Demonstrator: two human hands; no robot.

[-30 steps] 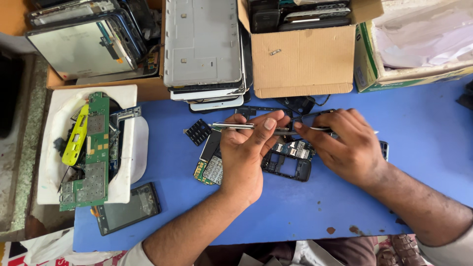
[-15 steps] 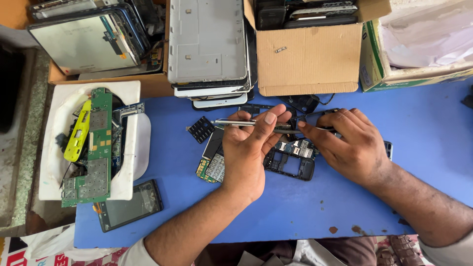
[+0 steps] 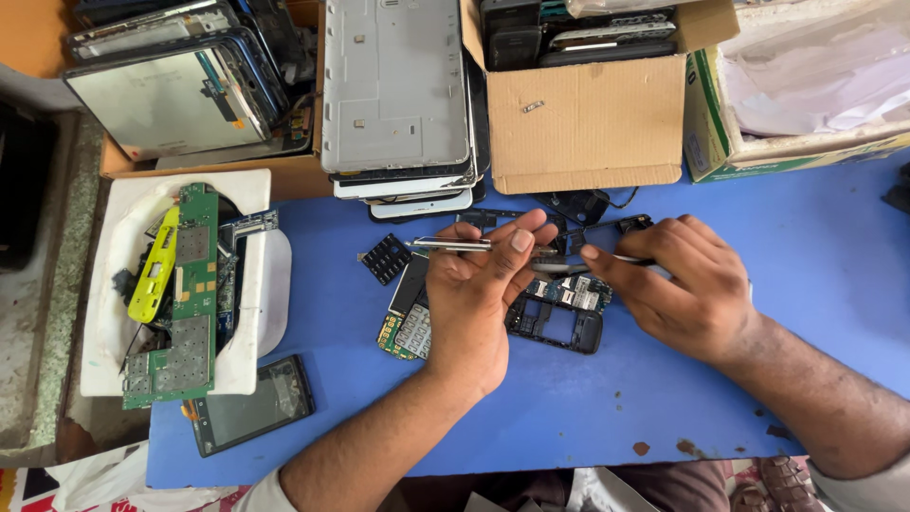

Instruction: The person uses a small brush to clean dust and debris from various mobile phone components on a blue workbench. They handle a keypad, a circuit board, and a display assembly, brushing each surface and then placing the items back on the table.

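My left hand (image 3: 474,299) holds a thin silver metal strip (image 3: 453,245) between thumb and fingertips, above a phone circuit board with a keypad (image 3: 403,327). My right hand (image 3: 678,284) pinches the other end of a slender tool or strip near the left fingertips. Below both hands lies a black phone frame (image 3: 559,322) with a small blue-green board in it, on the blue table (image 3: 815,265). A small black keypad piece (image 3: 386,258) lies left of the strip.
A white tray (image 3: 104,284) at the left holds green circuit boards (image 3: 185,313) and a yellow part (image 3: 156,270). A dark phone screen (image 3: 248,403) lies at the front left. Stacked tablet backs (image 3: 393,85), cardboard boxes (image 3: 588,114) of phones and a green-edged box (image 3: 720,142) line the back.
Both hands stay over the phone frame with the strip between them; my left fingers have shifted slightly along it. The view has moved a little.
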